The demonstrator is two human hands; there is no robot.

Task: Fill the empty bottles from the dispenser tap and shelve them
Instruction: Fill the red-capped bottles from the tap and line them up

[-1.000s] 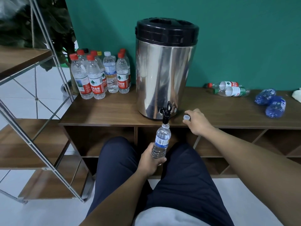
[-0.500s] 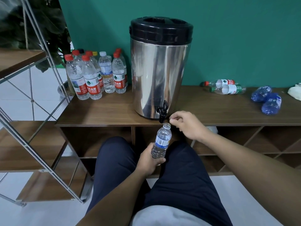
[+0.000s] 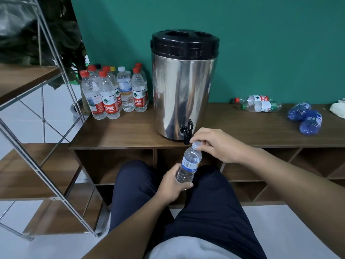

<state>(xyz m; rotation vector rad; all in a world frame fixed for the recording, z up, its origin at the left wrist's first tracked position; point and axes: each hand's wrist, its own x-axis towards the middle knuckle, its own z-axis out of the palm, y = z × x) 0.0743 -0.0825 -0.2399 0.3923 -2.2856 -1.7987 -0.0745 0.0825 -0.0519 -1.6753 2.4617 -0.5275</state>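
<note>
My left hand [image 3: 170, 186] grips the bottle [image 3: 189, 164] low down; my right hand [image 3: 216, 144] pinches its cap [image 3: 196, 145] just below the dispenser's tap [image 3: 186, 132].

Head-worn view, facing forward and down, close over hands [image 3: 173, 184]

A flat teal wall [image 3: 261, 43] runs behind a long wood-grain counter [image 3: 130, 131], which has open cubbies [image 3: 112, 165] underneath, some split by slanted dividers. To the left stands a metal-framed rack [image 3: 56, 184] with wooden shelves [image 3: 24, 79] stepping down toward the floor. A dark leafy plant [image 3: 56, 34] sits in the corner behind it, against white wall tiles [image 3: 56, 98]. The floor [image 3: 289, 230] is pale and glossy, and the light is even and soft
</note>
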